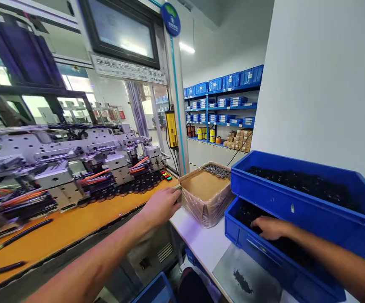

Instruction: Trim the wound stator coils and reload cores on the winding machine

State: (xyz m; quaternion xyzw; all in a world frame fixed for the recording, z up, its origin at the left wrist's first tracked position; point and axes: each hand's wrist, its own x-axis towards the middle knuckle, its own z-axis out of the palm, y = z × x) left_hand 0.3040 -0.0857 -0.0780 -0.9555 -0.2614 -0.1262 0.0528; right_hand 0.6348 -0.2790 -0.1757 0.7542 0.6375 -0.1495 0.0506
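Factory bay: blue shelving [222, 105] stocked with bins at the back, a winding machine [65, 168] along an orange bench [75, 223], white table [198, 240] to the right. On that table, two stacked blue bins [296, 202] of small black parts, upper one set back so the lower bin [242, 240] stays reachable; beside them a film-wrapped carton [206, 198]. Left hand [162, 204] loosely curled, touching the carton's near corner, seemingly steadying it; right hand [271, 227] down among the lower bin's parts, grasp impossible to tell.
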